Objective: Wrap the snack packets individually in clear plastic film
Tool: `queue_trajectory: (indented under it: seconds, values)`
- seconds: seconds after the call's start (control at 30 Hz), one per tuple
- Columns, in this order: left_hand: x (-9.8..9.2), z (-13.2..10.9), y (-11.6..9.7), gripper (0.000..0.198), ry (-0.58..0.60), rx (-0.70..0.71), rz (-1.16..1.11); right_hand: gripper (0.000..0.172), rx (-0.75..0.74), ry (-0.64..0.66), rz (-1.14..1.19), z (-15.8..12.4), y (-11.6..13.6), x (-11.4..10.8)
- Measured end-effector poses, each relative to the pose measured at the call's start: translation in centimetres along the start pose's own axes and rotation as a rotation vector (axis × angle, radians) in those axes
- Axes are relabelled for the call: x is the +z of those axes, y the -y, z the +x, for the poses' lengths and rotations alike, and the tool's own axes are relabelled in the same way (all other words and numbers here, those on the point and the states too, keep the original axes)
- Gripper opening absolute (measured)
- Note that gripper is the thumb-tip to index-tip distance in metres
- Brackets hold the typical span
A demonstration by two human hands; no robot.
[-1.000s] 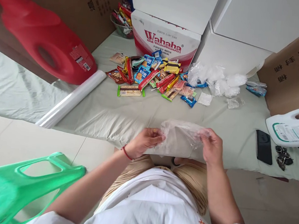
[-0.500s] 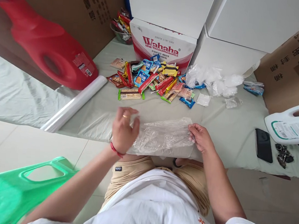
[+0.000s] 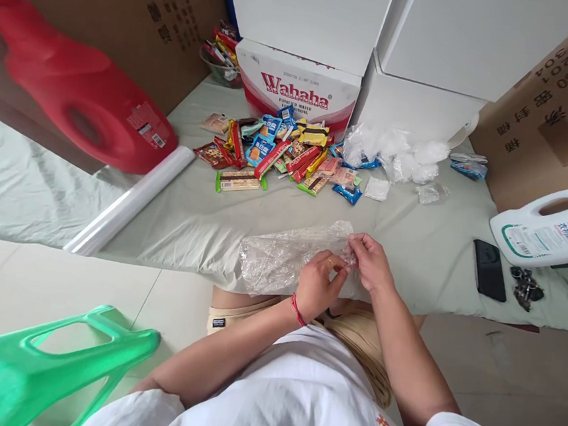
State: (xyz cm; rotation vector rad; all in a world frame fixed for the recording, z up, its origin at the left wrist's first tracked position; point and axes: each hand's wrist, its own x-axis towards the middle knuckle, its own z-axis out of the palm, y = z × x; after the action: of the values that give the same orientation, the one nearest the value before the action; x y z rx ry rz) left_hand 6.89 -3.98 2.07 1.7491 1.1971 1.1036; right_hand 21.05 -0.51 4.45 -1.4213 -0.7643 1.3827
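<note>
Both left fingers point(image 3: 324, 260) and right fingers point(image 3: 364, 243) pinch the right end of clear plastic point(image 3: 277, 259).

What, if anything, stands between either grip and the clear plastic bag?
Nothing visible. The right grip pinches the right end of the clear plastic bag; the left grip is at that same end, directly over it. The pile of wrapped snacks lies beyond the bag, not in between.

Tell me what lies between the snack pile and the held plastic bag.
The head view shows only pale cloth between the snack pile and the plastic bag.
</note>
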Motion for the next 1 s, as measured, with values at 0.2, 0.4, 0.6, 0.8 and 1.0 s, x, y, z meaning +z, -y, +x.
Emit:
queue_trajectory:
  seconds: [0.2, 0.4, 0.6, 0.8, 1.0]
  values:
    - [-0.2, 1.1, 1.1, 0.025, -0.090, -0.458, -0.424, 0.055, -0.132, -0.031, 0.197, -1.8, -1.1, -0.6]
    - [-0.8, 1.5, 0.0, 0.027, -0.137, -0.472, -0.607, 0.040, -0.150, -0.058, 0.083, -3.2, -4.1, 0.1]
    - [-7.6, 2.1, -1.7, 0.034, -0.006, -0.657, -0.896, 0.034, -0.048, -0.028, 0.366, -2.2, -1.4, -1.7]
    - [-15.0, 2.5, -1.5, 0.037, 0.164, -0.781, -0.912, 0.045, -0.029, -0.126, 0.266, -0.1, 1.6, -4.6]
    - [-18.1, 6.5, 3.7, 0.035, 0.220, -0.808, -0.719, 0.043, -0.120, -0.237, 0.003, 4.8, 3.2, -4.0]
